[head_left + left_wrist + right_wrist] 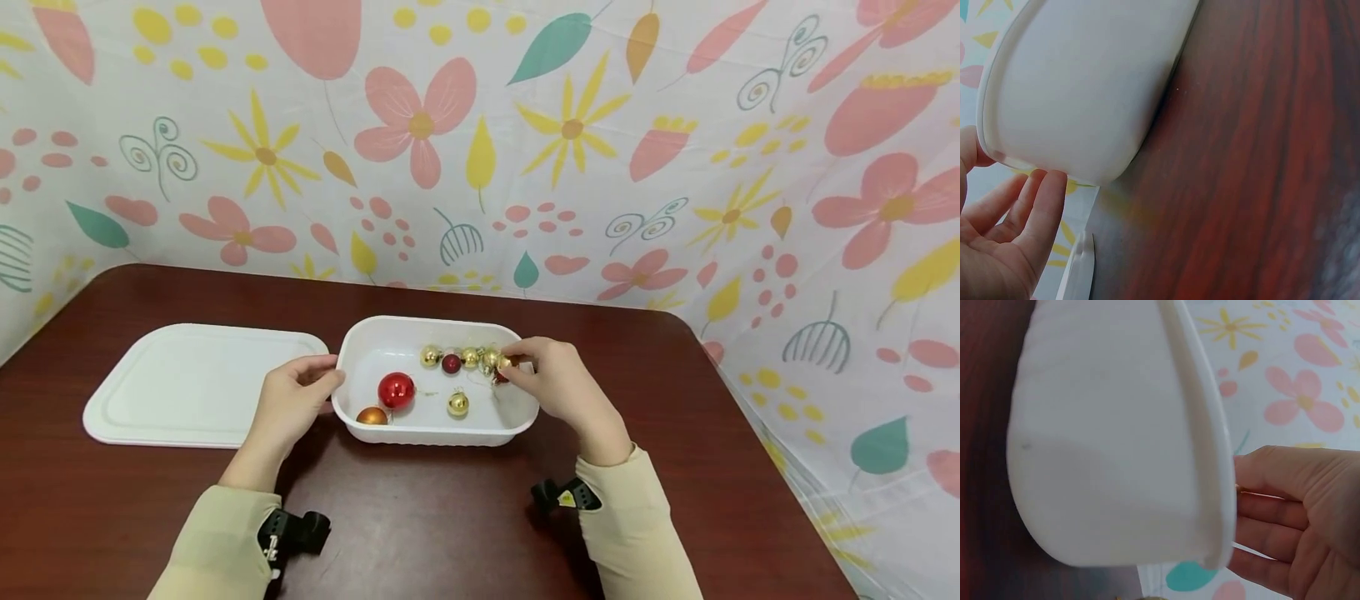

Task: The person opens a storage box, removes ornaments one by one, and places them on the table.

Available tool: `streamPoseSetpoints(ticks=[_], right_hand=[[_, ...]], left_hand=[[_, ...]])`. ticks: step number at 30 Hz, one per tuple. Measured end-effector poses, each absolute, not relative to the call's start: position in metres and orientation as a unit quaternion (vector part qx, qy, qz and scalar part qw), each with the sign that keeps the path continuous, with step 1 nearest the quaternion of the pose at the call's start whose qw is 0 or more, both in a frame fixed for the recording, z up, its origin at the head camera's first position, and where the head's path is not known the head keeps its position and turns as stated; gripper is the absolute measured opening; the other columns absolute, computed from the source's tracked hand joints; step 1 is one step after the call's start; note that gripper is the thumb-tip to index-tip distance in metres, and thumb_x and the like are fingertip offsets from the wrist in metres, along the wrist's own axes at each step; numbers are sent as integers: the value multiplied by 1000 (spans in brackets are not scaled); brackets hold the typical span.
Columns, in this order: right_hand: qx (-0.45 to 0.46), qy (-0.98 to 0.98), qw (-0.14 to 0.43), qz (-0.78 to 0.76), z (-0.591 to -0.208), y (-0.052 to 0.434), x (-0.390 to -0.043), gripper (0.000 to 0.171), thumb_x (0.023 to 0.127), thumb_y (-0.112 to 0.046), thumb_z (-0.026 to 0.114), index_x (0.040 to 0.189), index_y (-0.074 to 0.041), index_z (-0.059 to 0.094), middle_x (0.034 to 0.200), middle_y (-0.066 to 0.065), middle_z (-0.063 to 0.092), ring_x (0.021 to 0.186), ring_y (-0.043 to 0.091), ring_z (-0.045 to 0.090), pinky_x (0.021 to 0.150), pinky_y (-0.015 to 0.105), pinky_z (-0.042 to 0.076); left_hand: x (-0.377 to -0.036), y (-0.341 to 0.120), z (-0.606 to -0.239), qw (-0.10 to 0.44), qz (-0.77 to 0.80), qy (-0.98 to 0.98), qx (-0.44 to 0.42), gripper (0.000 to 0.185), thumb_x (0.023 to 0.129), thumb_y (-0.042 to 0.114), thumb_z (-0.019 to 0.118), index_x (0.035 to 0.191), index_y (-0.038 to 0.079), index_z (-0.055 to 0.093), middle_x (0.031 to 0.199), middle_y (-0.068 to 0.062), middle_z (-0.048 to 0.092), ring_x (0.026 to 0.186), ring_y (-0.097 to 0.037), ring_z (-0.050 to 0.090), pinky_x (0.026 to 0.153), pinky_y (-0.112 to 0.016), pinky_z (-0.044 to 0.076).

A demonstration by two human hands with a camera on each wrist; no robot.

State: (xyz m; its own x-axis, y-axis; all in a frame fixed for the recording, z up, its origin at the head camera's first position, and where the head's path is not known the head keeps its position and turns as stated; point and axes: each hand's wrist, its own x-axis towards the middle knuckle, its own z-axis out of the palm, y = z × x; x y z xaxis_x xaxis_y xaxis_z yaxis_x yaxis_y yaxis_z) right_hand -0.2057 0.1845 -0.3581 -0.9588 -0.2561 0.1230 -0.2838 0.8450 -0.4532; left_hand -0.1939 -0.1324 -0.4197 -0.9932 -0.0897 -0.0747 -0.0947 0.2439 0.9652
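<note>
While an orange bauble is partly hidden by the near wall, red and gold baubles are seen in the white tub, gripped at left by the left hand; at right, a half-covered golden bauble is pinched by the right hand.

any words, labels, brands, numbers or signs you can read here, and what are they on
No text can be read for certain.
Yellow label on the black right wrist device: a small dark mark, too small to read.
White marks on the black left wrist device: too small and blurred to read.
White tub, white lid, baubles and flowered cloth: no lettering shows.
</note>
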Motion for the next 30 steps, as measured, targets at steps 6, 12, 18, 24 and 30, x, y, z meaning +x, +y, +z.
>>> streamPoseSetpoints(ticks=[6, 12, 18, 24, 30], right_hand=[[111, -955, 47, 271, -354, 203, -206, 25, 86, -18, 69, 109, -8, 70, 108, 9, 69, 97, 25, 65, 80, 39, 57], [83, -955, 70, 274, -355, 222, -208, 26, 87, -20, 68, 110, -9, 69, 105, 10, 70, 90, 24, 65, 71, 34, 55], [71, -959, 96, 255, -358, 242, -214, 26, 87, -16, 66, 111, -6, 69, 111, 15, 67, 97, 29, 62, 77, 41, 53], [43, -961, 86, 259, -365, 260, -219, 30, 89, -16, 61, 117, -3, 65, 114, 18, 64, 99, 31, 61, 79, 43, 52], [22, -962, 69, 264, -379, 271, -223, 30, 90, -14, 60, 116, 0, 64, 107, 18, 67, 97, 32, 63, 80, 44, 53]], left_hand=[[-194, -132, -419, 1, 610, 790, -59, 37, 91, 14, 59, 125, -2, 58, 110, -21, 61, 77, 1, 59, 65, -21, 58], [-193, -131, -420, 2, 607, 792, -62, 37, 91, 14, 60, 124, -2, 58, 111, -21, 62, 75, 2, 58, 65, -21, 58], [-192, -131, -421, 3, 608, 792, -61, 39, 91, 16, 60, 125, -3, 57, 109, -19, 63, 75, 2, 58, 64, -20, 58], [-191, -131, -421, 7, 612, 789, -61, 39, 91, 16, 60, 125, -3, 57, 103, -12, 63, 77, 1, 59, 64, -20, 57], [-192, -132, -420, 5, 610, 790, -58, 40, 91, 16, 60, 126, -4, 56, 102, -11, 64, 76, 2, 59, 64, -19, 57]])
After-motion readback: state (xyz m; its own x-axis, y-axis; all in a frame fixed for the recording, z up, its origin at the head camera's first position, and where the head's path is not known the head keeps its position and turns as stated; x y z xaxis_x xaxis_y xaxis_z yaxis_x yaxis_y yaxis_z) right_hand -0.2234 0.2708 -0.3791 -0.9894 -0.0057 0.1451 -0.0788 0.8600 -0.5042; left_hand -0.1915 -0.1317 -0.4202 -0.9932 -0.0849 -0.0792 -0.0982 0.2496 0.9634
